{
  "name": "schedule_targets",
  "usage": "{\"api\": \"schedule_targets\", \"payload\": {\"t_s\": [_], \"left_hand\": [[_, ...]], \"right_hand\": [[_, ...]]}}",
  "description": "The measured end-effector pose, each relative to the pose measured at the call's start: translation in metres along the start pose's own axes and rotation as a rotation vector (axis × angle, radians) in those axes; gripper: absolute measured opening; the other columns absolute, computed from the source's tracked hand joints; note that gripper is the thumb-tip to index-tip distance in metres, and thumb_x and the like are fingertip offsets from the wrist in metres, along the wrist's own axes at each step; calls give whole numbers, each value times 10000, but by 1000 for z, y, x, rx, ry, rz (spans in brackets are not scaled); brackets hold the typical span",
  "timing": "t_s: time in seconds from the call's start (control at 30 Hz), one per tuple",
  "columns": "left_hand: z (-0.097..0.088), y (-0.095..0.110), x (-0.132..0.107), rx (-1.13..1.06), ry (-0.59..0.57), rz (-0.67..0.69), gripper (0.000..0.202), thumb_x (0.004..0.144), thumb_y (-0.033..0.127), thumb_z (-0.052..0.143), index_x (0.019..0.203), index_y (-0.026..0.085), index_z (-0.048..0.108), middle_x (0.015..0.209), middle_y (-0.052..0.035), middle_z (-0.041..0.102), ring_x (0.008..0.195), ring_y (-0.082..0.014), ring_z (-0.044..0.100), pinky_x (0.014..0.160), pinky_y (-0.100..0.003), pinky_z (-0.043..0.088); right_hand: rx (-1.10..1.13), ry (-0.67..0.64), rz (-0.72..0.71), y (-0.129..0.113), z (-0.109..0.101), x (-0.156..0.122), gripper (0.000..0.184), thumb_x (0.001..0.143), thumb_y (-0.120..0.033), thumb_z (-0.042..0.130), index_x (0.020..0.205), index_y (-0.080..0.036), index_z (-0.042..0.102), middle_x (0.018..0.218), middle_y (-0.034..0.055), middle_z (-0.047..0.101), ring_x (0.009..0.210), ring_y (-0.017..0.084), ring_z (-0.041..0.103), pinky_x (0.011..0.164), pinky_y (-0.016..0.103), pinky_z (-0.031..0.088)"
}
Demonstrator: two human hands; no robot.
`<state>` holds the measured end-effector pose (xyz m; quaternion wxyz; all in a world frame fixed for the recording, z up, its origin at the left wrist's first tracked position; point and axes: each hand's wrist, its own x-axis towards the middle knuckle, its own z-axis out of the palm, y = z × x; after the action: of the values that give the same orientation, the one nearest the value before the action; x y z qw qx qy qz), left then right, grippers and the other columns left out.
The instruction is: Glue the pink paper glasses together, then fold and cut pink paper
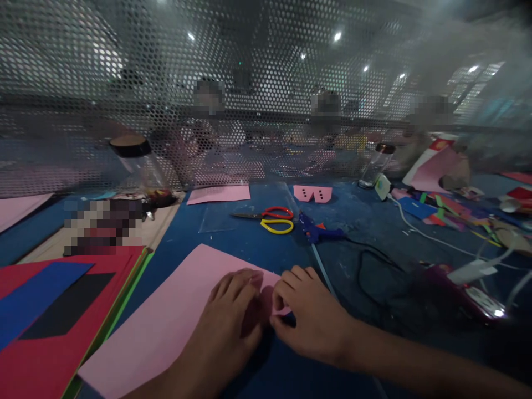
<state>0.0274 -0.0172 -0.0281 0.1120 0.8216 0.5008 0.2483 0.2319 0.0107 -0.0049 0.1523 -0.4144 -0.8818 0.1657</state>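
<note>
A large sheet of pink paper [174, 299] lies slanted on the blue table in front of me. My left hand [230, 316] rests over its right part, fingers bent and closed on the sheet near the edge. Close beside it, my right hand [307, 316] pinches the sheet's right edge between thumb and curled fingers. Beyond my hands lie scissors [274, 219] with one red and one yellow handle, and a blue glue gun [318, 230]. A small pink cutout with black squares [312, 193] sits farther back, near a smaller pink sheet [220, 193].
Coloured sheets [112, 332] are stacked at the left. A glass jar [143, 169] and another jar [377, 165] stand by the perforated metal screen [257, 133], with people behind it. On the right are paper scraps [436, 208], cables and a power strip [465, 293].
</note>
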Motion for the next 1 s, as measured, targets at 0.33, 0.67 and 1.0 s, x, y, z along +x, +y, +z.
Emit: {"api": "schedule_targets", "payload": {"t_s": [0.33,0.67,1.0], "left_hand": [[5,-1,6,91,-11,0,476,863,252,647,1319,250,510,1398,-88,584,1296,-312,515,1122,-579,406],[9,2,7,98,36,-18,421,858,277,663,1259,213,551,1330,-108,610,1262,-320,531,1114,-590,407],[4,2,8,46,6,-18,165,804,212,643,953,240,577,1350,-96,605,1301,-330,500,1123,-606,380]], "right_hand": [[-6,-41,30,0,-1,0,76,807,-206,644,852,-214,583,941,15,618,943,217,494,824,371,314],[84,-21,40,6,-3,-3,150,756,-114,614,858,-222,600,933,-10,621,945,192,500,815,351,303],[86,-52,44,19,-12,-6,222,721,-56,583,866,-222,604,950,-18,629,963,191,500,844,356,300]]}}
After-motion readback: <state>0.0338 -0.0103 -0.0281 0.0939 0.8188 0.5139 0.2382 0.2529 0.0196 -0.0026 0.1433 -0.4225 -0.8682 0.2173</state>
